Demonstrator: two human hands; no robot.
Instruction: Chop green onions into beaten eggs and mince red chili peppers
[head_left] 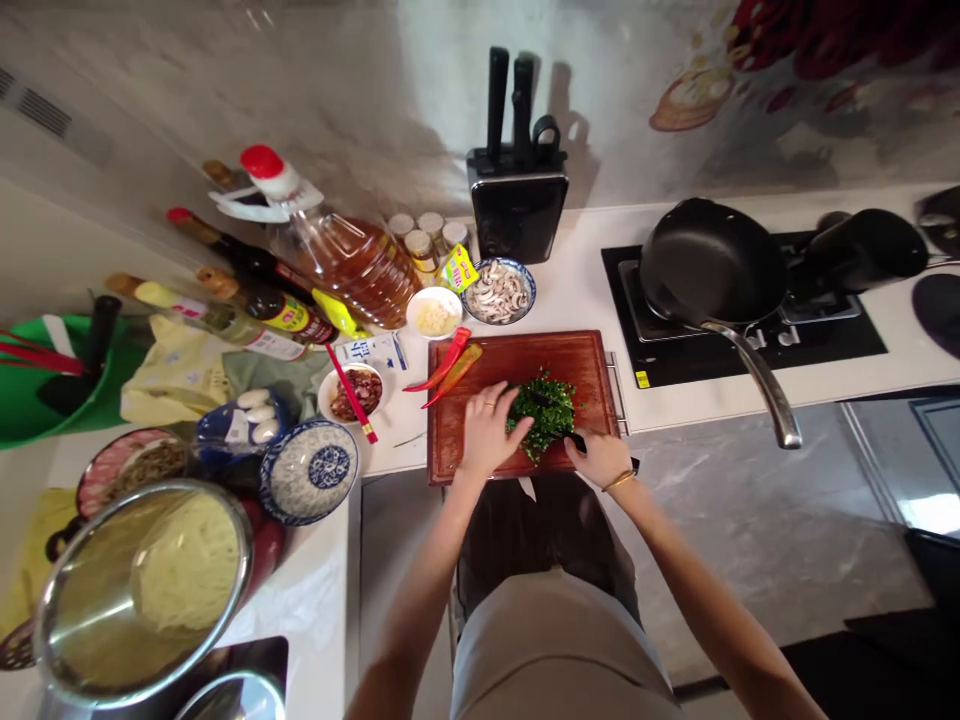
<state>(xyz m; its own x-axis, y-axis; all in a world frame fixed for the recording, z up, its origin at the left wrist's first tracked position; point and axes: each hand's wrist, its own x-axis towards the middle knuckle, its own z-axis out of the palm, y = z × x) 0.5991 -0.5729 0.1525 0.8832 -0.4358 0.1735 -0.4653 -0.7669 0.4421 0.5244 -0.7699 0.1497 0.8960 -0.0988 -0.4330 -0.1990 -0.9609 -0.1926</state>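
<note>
A heap of finely chopped green herbs (pixel 551 415) lies on the brown wooden cutting board (pixel 517 350). My right hand (pixel 604 460) is closed around the black handle of a knife (pixel 576 440), whose dark blade reaches into the greens and is partly covered by them. At the left edge of the heap, my left hand (pixel 487 428) rests with thumb and fingers apart, its fingertips near the blade's far end; whether they touch it I cannot tell. A red chili pepper (pixel 448 362) and an orange-brown one (pixel 459 374) lie at the board's upper left corner.
Behind the board stand a bowl of sliced mushrooms (pixel 496 292), a bowl of minced garlic (pixel 435 315) and a knife block (pixel 519 205). Left are a meat bowl with red chopsticks (pixel 351 392), an oil jug (pixel 352 255) and a large metal pot (pixel 244 560). A wok (pixel 709 265) sits right.
</note>
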